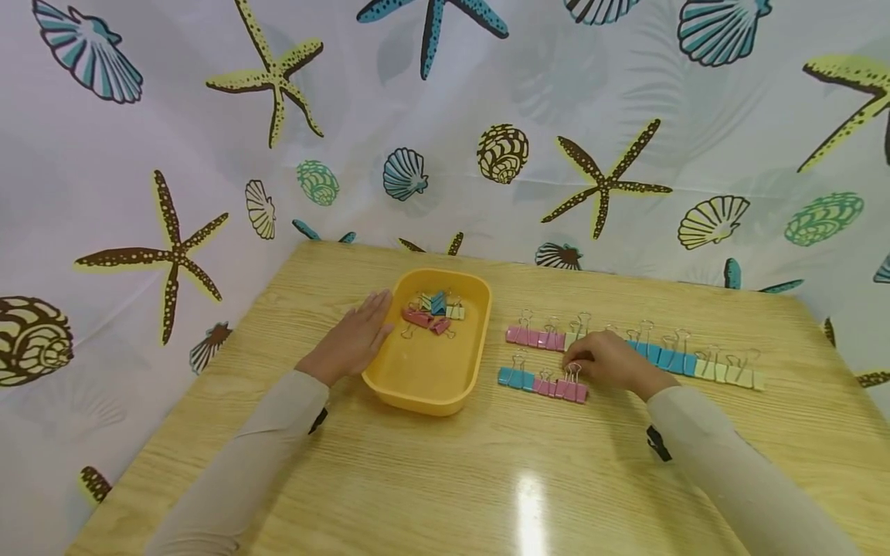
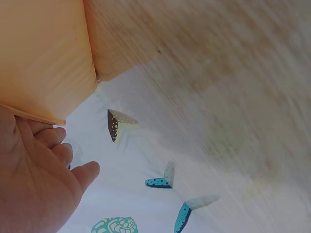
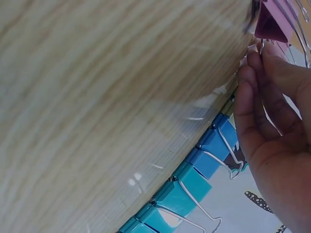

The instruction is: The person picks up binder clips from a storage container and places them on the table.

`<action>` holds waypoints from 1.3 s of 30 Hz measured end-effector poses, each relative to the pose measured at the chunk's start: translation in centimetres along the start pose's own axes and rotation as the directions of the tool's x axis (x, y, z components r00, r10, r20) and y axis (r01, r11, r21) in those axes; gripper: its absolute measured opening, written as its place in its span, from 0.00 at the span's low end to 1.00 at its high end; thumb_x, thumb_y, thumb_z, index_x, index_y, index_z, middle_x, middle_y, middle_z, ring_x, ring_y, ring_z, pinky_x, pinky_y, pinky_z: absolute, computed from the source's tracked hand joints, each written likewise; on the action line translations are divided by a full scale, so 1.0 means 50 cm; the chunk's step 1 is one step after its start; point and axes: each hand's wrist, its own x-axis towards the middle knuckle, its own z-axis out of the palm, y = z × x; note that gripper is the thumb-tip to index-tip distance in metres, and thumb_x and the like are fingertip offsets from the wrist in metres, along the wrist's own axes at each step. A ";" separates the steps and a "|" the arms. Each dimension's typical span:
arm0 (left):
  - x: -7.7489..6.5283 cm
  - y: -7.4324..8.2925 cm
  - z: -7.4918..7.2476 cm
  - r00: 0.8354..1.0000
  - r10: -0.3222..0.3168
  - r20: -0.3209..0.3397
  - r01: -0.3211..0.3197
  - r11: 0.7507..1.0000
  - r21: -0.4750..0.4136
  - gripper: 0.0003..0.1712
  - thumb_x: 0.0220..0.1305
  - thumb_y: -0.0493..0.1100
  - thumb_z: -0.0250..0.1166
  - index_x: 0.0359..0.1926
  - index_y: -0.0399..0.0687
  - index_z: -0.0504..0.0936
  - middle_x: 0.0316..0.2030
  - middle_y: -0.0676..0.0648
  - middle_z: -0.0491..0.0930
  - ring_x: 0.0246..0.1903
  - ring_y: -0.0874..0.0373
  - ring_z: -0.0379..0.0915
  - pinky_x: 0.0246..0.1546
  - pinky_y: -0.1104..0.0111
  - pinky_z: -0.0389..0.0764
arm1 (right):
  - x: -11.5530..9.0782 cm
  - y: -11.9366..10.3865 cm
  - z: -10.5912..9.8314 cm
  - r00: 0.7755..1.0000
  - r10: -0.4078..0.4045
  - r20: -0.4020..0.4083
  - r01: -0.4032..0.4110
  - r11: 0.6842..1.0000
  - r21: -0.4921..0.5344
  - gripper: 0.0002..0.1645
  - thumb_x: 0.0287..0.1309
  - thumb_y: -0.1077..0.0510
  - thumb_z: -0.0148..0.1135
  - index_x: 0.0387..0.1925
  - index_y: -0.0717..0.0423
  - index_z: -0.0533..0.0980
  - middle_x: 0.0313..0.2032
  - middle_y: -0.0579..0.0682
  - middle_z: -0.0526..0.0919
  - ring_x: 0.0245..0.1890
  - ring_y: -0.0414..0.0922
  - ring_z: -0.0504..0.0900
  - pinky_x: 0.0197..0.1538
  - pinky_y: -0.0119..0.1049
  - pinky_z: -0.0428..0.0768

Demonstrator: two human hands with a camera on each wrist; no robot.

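Note:
My left hand (image 1: 352,337) lies with its fingers straight along the left rim of a yellow plastic box (image 1: 424,378); in the left wrist view its fingertips are right at the box's edge. Several pink, blue and pale yellow binder clips lie at the far end inside the box. My right hand (image 1: 606,360) is at the right end of the front row of clips. There its thumb and curled fingers pinch at the wire of a pink binder clip (image 3: 272,22). Left of it in that row are another pink clip (image 1: 545,386) and blue clips (image 1: 516,378).
Behind the right hand runs a longer back row, with pink clips (image 1: 523,336) on the left, blue clips (image 1: 660,357) further right and pale yellow clips (image 1: 728,374) at its end. A patterned cloth (image 1: 445,185) hangs along the wooden table's (image 1: 431,479) far edge.

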 end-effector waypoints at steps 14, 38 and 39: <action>-0.006 0.003 -0.006 1.000 0.000 0.004 0.000 1.000 0.003 0.35 0.78 0.52 0.36 0.76 0.41 0.37 0.75 0.42 0.39 0.74 0.46 0.33 0.70 0.46 0.46 | 0.001 -0.008 0.008 0.999 0.027 -0.019 -0.027 1.000 -0.008 0.07 0.61 0.63 0.63 0.32 0.50 0.85 0.31 0.43 0.86 0.31 0.40 0.82 0.37 0.41 0.81; -0.001 0.003 -0.008 1.000 -0.006 0.026 0.006 1.000 -0.001 0.35 0.78 0.53 0.34 0.76 0.42 0.36 0.75 0.43 0.37 0.74 0.47 0.31 0.70 0.46 0.45 | -0.003 -0.009 0.011 0.998 0.013 -0.066 -0.014 1.000 -0.019 0.06 0.57 0.65 0.65 0.29 0.53 0.84 0.27 0.42 0.84 0.27 0.35 0.79 0.32 0.36 0.79; -0.002 0.003 -0.008 1.000 -0.007 0.027 0.007 1.000 0.000 0.35 0.78 0.53 0.34 0.76 0.42 0.36 0.75 0.43 0.37 0.74 0.48 0.31 0.70 0.46 0.45 | -0.003 -0.009 0.011 0.998 0.015 -0.065 -0.017 1.000 -0.021 0.06 0.57 0.65 0.65 0.29 0.53 0.84 0.27 0.42 0.84 0.27 0.35 0.79 0.32 0.35 0.79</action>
